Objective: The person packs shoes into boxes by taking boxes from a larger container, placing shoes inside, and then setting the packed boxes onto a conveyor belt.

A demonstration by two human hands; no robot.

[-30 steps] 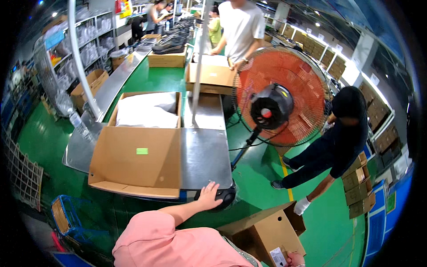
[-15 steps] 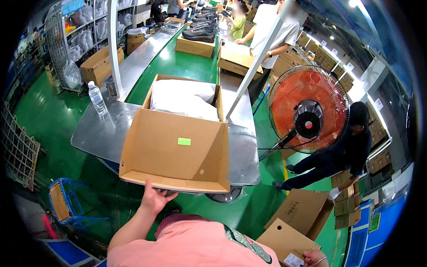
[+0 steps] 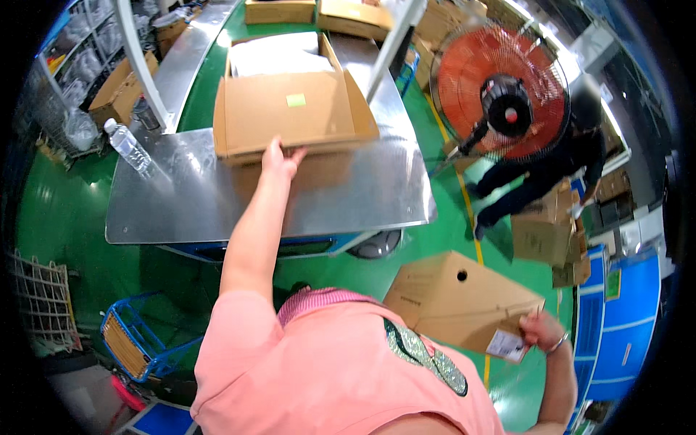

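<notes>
An open brown cardboard box (image 3: 225,90) rests at the far side of the metal table, its lid tipped toward me. White wrapping (image 3: 279,54) fills the box, and a light green note (image 3: 296,100) is stuck inside the lid. My left hand (image 3: 281,161) reaches forward and grips the lid's near edge, thumb on top, other fingers partly hidden. Low on the right, my right hand (image 3: 542,330) is closed on the corner of a second brown cardboard box (image 3: 464,297). This one hangs tilted beside me, with a round hole and a white label (image 3: 506,346).
The metal table (image 3: 181,210) carries a water bottle (image 3: 129,148) at its left. To the right stands a large orange fan (image 3: 500,94). Behind it a person in dark clothes (image 3: 540,174) bends over cartons (image 3: 544,232). A blue-framed stool (image 3: 138,341) is at lower left.
My left hand has pushed the open box forward, away from me. My right hand has lifted the other box up and outward, bringing more of it into view. The view has tipped downward.
</notes>
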